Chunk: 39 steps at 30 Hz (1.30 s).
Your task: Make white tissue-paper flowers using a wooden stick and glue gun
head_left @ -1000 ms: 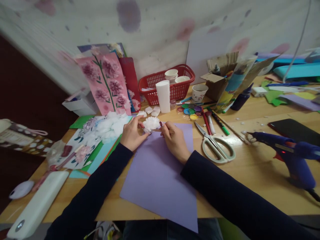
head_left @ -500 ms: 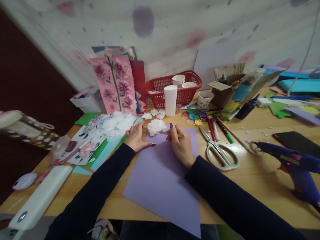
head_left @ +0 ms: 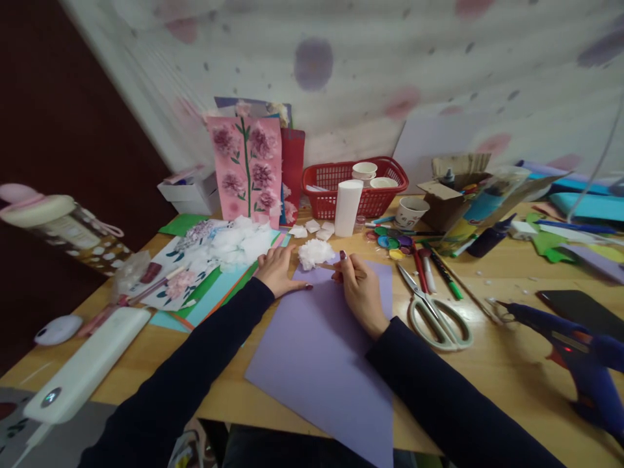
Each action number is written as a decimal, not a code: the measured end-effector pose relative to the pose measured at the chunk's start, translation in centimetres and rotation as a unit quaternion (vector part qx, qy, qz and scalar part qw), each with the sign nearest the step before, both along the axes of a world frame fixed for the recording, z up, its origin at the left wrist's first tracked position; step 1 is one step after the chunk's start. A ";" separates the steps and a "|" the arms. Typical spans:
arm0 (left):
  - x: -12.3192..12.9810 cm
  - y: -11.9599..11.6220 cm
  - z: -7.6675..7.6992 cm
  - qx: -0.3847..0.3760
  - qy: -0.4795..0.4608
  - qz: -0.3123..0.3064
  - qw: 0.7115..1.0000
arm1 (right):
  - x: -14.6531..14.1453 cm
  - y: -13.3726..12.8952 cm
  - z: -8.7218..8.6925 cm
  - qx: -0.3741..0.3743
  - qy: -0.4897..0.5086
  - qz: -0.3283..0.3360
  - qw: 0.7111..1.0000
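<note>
A sheet of purple paper (head_left: 322, 351) lies on the table in front of me. Across its far edge sits a fluffy white paper flower (head_left: 314, 253). My left hand (head_left: 279, 273) rests with fingers spread at the sheet's upper left edge, the thumb pointing in over the paper, left of the flower. In my right hand (head_left: 361, 289) a thin brownish stick (head_left: 326, 266) is pinched, its end against the lower right of the flower. Most of the stick is hidden by the fingers. Small white paper squares (head_left: 322, 229) lie just behind the flower.
Scissors (head_left: 433, 312), markers (head_left: 429, 273) and a blue glue gun (head_left: 560, 338) with a lit red light lie to the right. A white roll (head_left: 348, 208) stands before a red basket (head_left: 322, 182). White fluff (head_left: 238, 244) covers papers at left, near a white power bank (head_left: 88, 364).
The whole view has shifted, so everything appears further right and slightly lower. Both hands keep nearly the same place by the flower, the stick still in the right one.
</note>
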<state>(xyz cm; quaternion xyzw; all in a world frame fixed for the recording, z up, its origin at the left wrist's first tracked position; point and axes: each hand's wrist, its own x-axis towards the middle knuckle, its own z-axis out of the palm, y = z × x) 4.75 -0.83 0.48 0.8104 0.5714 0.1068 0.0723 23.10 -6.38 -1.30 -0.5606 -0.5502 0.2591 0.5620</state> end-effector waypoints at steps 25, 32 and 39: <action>0.0 0.2 0.0 -0.016 -0.035 -0.005 0.999 | 0.2 -0.3 0.5 0.013 0.033 -0.041 0.999; -4.4 3.0 2.5 0.088 -0.240 0.112 0.960 | 1.2 -0.5 1.3 0.055 0.173 -0.083 0.980; -12.0 5.2 3.3 0.186 -0.225 0.320 0.901 | 1.2 -0.1 1.0 0.019 0.209 -0.069 0.975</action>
